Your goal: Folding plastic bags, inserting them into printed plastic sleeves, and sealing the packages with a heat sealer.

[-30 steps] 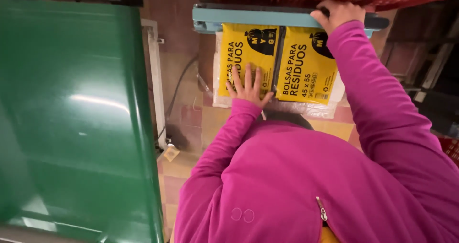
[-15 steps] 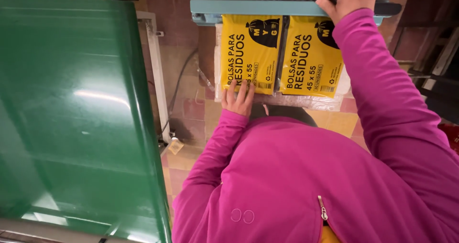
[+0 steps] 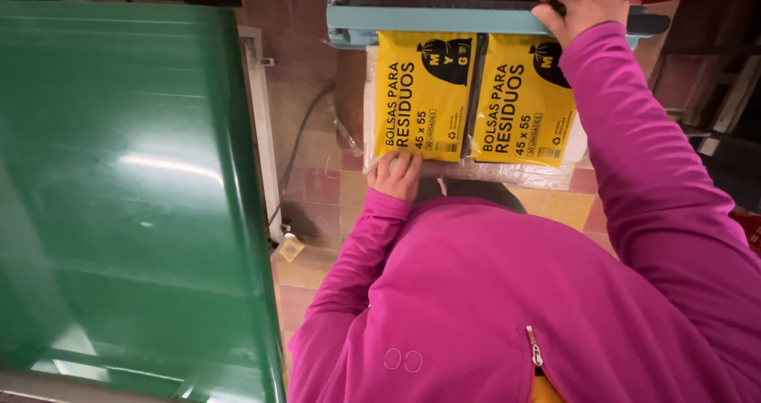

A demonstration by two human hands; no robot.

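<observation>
Head view: hands grip clear bag (image 3: 507, 171) of two yellow packs (image 3: 422, 94), and sealer bar (image 3: 444, 15)

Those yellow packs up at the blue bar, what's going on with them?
A person in a magenta top presses the right hand on the blue bar of a sealing machine. The left hand holds the lower edge of the clear wrap around two yellow packs. A green surface lies to the left.
</observation>
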